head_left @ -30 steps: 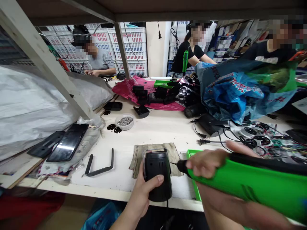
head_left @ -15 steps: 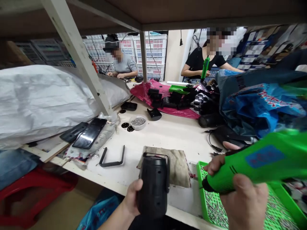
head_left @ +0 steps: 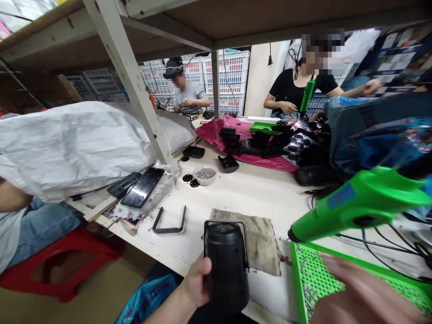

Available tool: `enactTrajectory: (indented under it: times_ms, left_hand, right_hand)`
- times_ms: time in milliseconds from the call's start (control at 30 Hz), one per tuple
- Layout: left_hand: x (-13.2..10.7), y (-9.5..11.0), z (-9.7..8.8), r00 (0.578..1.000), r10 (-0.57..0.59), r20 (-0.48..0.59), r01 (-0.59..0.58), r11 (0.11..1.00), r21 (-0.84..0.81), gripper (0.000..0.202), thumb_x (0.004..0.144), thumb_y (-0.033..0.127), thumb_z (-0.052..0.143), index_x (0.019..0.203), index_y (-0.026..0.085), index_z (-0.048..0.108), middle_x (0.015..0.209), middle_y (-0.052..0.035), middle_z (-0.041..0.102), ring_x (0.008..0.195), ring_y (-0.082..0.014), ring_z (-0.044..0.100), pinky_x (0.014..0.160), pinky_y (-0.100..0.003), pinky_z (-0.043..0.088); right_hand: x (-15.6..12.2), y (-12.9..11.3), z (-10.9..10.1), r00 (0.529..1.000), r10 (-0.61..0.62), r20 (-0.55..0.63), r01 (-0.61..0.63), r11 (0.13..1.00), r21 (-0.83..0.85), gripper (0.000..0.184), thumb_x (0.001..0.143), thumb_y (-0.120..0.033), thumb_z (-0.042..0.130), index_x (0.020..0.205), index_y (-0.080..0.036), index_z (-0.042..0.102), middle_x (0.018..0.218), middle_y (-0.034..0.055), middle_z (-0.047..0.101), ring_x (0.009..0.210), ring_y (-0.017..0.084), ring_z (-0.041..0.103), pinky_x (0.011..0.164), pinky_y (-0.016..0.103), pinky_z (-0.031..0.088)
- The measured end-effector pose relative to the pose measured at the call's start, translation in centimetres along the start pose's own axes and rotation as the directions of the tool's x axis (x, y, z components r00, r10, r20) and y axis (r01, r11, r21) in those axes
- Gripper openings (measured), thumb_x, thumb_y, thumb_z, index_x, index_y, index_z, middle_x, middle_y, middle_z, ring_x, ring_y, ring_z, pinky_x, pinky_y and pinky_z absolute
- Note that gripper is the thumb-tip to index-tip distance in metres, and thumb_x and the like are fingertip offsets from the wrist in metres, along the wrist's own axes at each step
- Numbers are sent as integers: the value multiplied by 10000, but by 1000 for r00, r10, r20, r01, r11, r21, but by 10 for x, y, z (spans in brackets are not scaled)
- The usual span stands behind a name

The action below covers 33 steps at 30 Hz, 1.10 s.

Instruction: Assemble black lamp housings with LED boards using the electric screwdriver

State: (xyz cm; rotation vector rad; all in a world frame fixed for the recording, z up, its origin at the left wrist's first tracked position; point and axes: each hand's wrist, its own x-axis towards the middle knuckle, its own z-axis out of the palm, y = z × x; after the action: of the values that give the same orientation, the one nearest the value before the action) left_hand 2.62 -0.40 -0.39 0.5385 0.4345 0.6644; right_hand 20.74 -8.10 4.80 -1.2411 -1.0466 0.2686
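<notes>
My left hand [head_left: 199, 281] is closed around the side of a black cylindrical housing [head_left: 227, 265], which has a perforated end and a thin black U-shaped handle. It is held upright at the table's front edge. My right hand [head_left: 357, 288], smeared by motion, is over the green perforated tray [head_left: 297, 274] of small screws, fingers stretched out and seemingly bare. Above it a green electric screwdriver [head_left: 351, 202] hangs tilted, tip down-left, with no hand on it. A grey cloth [head_left: 258, 240] lies behind the housing.
A black U-shaped bracket [head_left: 168, 220], a phone [head_left: 143, 186] and a bowl of small metal pieces [head_left: 205, 174] lie on the table [head_left: 270, 189]. A slanted white post [head_left: 135, 85] stands at left. Black parts lie on pink plastic [head_left: 209, 132]. Two people work opposite.
My right hand has let go of the green screwdriver and moved down over the screw tray. The screwdriver now hangs higher. My left hand still holds the housing; the view has shifted left.
</notes>
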Motion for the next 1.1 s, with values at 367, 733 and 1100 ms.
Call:
enactTrajectory:
  times_ms: [367, 733, 1100]
  left_hand:
    - [-13, -33, 3, 886, 433, 168, -430, 630, 647, 946, 525, 11, 819, 1349, 338, 491, 1358, -115, 538, 1260, -362, 493, 1076, -504, 337]
    - [1, -41, -3, 634, 538, 556, -739, 210, 640, 880, 699, 366, 788, 1438, 303, 314, 1380, -145, 478, 1257, -338, 480, 1025, -499, 418]
    - [-55, 118, -5, 635, 757, -157, -668, 639, 380, 862, 851, 756, 145, 1386, 123, 382, 1381, -104, 525, 1270, -271, 482, 1081, -500, 344]
  right_hand:
    - [-26, 12, 49, 941, 253, -226, -102, 846, 523, 274, 918, -467, 365, 923, -262, 548, 554, -58, 613, 779, 169, 629, 909, 400, 438]
    - [-26, 21, 52, 837, 468, -285, -206, 751, 627, 381, 916, -551, 339, 1066, -249, 515, 835, -1, 660, 886, 175, 648, 958, 444, 406]
    - [-79, 55, 31, 936, 178, 303, -194, 981, 25, 399, 914, -394, 488, 1234, -156, 511, 1155, 157, 621, 1043, 262, 617, 879, 464, 468]
